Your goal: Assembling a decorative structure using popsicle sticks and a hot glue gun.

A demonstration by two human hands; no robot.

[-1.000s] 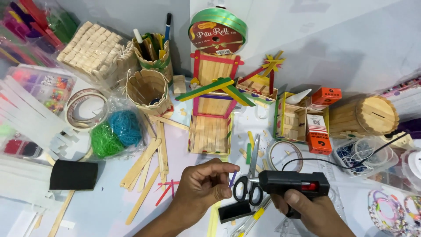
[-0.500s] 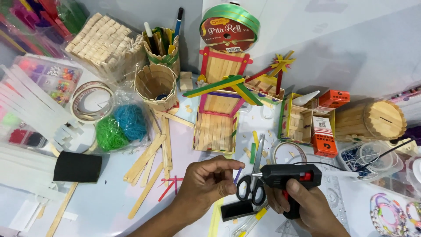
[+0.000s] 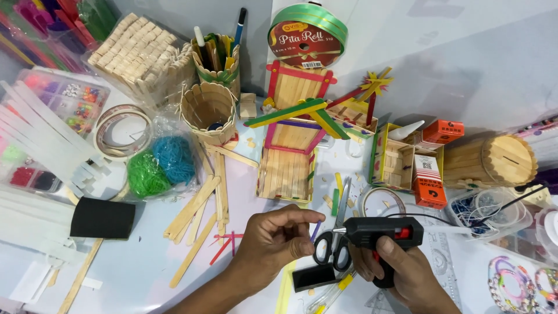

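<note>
Head view: your right hand (image 3: 401,270) is clamped on the black glue gun (image 3: 381,232); your left hand (image 3: 276,241) pinches a small purple stick (image 3: 315,229) at its nozzle, just above the scissors (image 3: 334,247). Light, stiff, likely snappable; grip mid-length.

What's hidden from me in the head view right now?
- What the left hand pinches: covered by its fingertips.
- Glue gun handle: wrapped by the right hand.
- Scissors handles: partly behind the gun nozzle.
- Bead bracelets: cut off at the right edge.
</note>
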